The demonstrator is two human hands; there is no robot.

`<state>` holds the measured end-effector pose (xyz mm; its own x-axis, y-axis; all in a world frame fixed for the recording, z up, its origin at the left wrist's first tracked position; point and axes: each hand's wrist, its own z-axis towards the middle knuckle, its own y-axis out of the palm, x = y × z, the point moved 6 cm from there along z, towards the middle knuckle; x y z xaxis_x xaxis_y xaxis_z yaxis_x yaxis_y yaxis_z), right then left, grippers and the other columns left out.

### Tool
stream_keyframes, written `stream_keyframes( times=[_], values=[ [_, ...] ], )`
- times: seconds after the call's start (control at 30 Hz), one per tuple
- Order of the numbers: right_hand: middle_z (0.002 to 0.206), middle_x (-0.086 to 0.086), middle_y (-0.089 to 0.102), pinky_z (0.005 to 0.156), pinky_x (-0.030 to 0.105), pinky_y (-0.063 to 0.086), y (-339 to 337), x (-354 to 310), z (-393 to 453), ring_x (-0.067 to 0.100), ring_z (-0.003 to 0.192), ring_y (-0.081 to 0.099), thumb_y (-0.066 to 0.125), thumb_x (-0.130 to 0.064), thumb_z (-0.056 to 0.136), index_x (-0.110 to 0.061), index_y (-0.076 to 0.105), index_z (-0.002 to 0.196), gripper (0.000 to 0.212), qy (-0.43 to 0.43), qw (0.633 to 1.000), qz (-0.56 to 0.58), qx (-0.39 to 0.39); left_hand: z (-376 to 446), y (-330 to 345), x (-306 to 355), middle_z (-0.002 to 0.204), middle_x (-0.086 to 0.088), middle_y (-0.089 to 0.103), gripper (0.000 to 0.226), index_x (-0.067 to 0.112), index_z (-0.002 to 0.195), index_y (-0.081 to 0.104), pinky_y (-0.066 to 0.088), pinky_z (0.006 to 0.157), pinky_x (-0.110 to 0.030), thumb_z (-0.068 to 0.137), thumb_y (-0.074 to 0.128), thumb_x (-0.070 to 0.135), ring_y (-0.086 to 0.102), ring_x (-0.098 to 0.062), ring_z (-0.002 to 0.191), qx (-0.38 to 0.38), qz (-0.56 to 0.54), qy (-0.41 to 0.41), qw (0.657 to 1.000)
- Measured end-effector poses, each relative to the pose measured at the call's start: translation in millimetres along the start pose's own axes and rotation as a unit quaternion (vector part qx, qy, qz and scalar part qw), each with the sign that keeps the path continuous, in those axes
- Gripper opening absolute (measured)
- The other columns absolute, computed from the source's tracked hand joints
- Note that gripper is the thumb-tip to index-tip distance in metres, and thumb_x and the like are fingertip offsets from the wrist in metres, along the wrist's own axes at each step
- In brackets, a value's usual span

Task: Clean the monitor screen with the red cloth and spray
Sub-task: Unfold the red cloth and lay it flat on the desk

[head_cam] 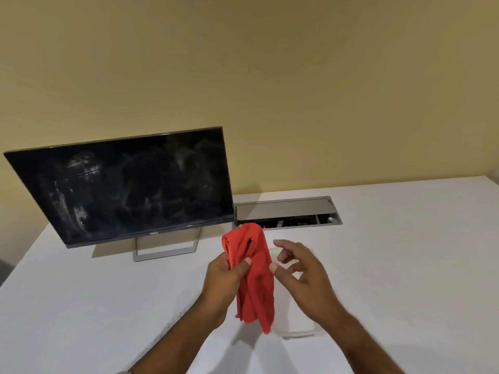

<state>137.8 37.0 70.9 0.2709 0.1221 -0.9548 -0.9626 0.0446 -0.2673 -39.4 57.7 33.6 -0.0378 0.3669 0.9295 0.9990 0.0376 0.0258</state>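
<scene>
A black monitor (121, 187) on a grey stand (164, 251) sits at the left back of the white table, its screen smeared with pale streaks. My left hand (226, 276) grips a bunched red cloth (255, 276) that hangs down above the table. My right hand (299, 273) hovers just right of the cloth with fingers loosely spread, holding nothing. A white, partly see-through object (297, 317) stands on the table behind the cloth and my right hand; I cannot tell what it is.
A grey cable hatch (286, 210) is set into the white table (405, 265) right of the monitor, with its lid raised. A yellow wall (270, 76) rises behind the table. The table's left edge runs diagonally near the monitor.
</scene>
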Motion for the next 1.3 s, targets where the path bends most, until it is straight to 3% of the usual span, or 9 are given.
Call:
stream_keyframes(
  times=[0.13, 0.23, 0.4, 0.53, 0.67, 0.77, 0.87, 1.03, 1.3],
  values=[
    [0.104, -0.011, 0.06, 0.075, 0.023, 0.053, 31, -15, 4, 0.007, 0.095, 0.058, 0.069, -0.048, 0.076, -0.04, 0.061, 0.118, 0.043, 0.038, 0.998, 0.044, -0.025, -14, -12, 13, 0.099, -0.003, 0.077, 0.018, 0.019, 0.11, 0.071, 0.057, 0.085, -0.035, 0.094, 0.063, 0.019, 0.073, -0.021, 0.095, -0.037, 0.04, 0.054, 0.997],
    [0.109, -0.016, 0.061, 0.078, 0.016, 0.048, 61, -26, 1, 0.0, 0.097, 0.057, 0.068, -0.053, 0.079, -0.041, 0.06, 0.116, 0.04, 0.051, 0.997, 0.044, -0.035, -25, -19, 23, 0.096, -0.001, 0.077, 0.021, 0.02, 0.107, 0.071, 0.058, 0.08, -0.029, 0.095, 0.059, 0.032, 0.073, -0.019, 0.092, -0.082, 0.091, 0.083, 0.989],
    [0.091, -0.007, 0.072, 0.074, 0.024, 0.053, 79, -34, 3, 0.006, 0.084, 0.066, 0.063, -0.029, 0.094, -0.028, 0.068, 0.102, 0.01, 0.078, 0.994, 0.05, 0.059, -32, -47, 31, 0.097, -0.001, 0.077, 0.024, 0.02, 0.105, 0.071, 0.056, 0.081, -0.027, 0.099, 0.051, 0.033, 0.072, -0.018, 0.093, -0.129, 0.121, 0.079, 0.981],
    [0.081, 0.003, 0.075, 0.067, 0.022, 0.055, 87, -45, 6, 0.011, 0.073, 0.069, 0.057, -0.017, 0.097, -0.016, 0.072, 0.088, 0.017, 0.081, 0.992, 0.084, 0.057, -30, -77, 33, 0.107, -0.004, 0.075, 0.026, 0.02, 0.11, 0.07, 0.052, 0.099, -0.042, 0.1, 0.05, 0.033, 0.07, -0.023, 0.105, -0.151, 0.099, 0.063, 0.982],
    [0.08, 0.011, 0.073, 0.063, 0.027, 0.052, 96, -48, 10, 0.014, 0.07, 0.064, 0.057, -0.014, 0.097, -0.007, 0.07, 0.085, 0.02, 0.104, 0.99, 0.081, 0.053, -27, -99, 34, 0.109, -0.012, 0.074, 0.031, 0.017, 0.112, 0.069, 0.05, 0.1, -0.045, 0.1, 0.047, 0.035, 0.069, -0.028, 0.104, -0.182, 0.087, 0.058, 0.978],
    [0.073, 0.013, 0.067, 0.065, 0.035, 0.053, 96, -49, 14, 0.018, 0.069, 0.06, 0.055, -0.011, 0.096, 0.0, 0.065, 0.078, 0.023, 0.118, 0.986, 0.094, 0.066, -22, -116, 36, 0.106, -0.015, 0.074, 0.037, 0.015, 0.109, 0.07, 0.052, 0.092, -0.043, 0.097, 0.046, 0.04, 0.069, -0.027, 0.096, -0.156, 0.06, 0.057, 0.984],
    [0.068, 0.009, 0.058, 0.062, 0.03, 0.052, 94, -54, 18, 0.018, 0.066, 0.055, 0.054, -0.006, 0.094, 0.001, 0.06, 0.073, 0.024, 0.126, 0.984, 0.107, 0.063, -16, -136, 39, 0.106, -0.006, 0.076, 0.035, 0.018, 0.111, 0.071, 0.053, 0.084, -0.034, 0.097, 0.047, 0.039, 0.071, -0.022, 0.099, -0.107, 0.034, 0.057, 0.992],
    [0.07, 0.006, 0.064, 0.068, 0.033, 0.05, 82, -50, 30, 0.018, 0.07, 0.059, 0.052, -0.007, 0.094, -0.01, 0.065, 0.073, 0.025, 0.168, 0.983, 0.065, -0.013, -8, -162, 50, 0.101, -0.003, 0.077, 0.029, 0.02, 0.103, 0.073, 0.052, 0.087, -0.033, 0.101, 0.047, 0.031, 0.069, -0.018, 0.097, -0.049, 0.047, 0.07, 0.995],
    [0.091, 0.007, 0.074, 0.072, 0.035, 0.05, 90, -17, 32, 0.023, 0.087, 0.07, 0.061, -0.016, 0.092, -0.014, 0.066, 0.095, 0.006, 0.2, 0.98, -0.003, 0.019, -3, -163, 70, 0.099, 0.001, 0.077, 0.028, 0.023, 0.107, 0.072, 0.054, 0.085, -0.032, 0.101, 0.046, 0.031, 0.071, -0.021, 0.097, -0.061, 0.075, 0.087, 0.991]
  ],
)
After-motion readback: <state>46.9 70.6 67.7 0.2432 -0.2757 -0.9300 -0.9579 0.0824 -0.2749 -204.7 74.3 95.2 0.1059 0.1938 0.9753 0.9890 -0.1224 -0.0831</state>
